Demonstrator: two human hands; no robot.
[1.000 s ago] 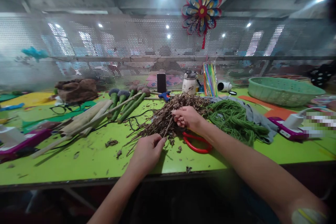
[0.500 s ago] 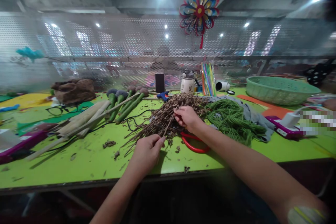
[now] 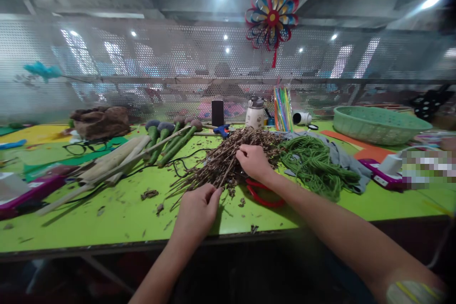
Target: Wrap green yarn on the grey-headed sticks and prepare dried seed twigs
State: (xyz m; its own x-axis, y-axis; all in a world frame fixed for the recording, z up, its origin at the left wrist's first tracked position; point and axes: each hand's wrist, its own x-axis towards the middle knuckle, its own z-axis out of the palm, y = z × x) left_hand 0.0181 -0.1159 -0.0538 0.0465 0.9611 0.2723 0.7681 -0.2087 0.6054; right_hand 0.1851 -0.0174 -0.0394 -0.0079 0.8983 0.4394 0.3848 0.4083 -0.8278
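Note:
A heap of dry brown stems with small seed heads lies at the middle of the green table. Low at its near edge, my left hand pinches the lower end of one thin dry stem. My right hand is closed at the stem's upper part, over the heap; its fingertips are partly hidden. Red-handled scissors or a similar red loop lies under my right wrist. Right of the heap sits a tangle of green yarn on grey cloth.
Green stalks with grey tops, pale husks and glasses lie to the left. A bottle and a phone-like black object stand behind. A green basket and a purple power strip are at the right.
The fingers of my right hand have curled closer together at the stem. My left hand has hardly moved. The whole view has shifted slightly.

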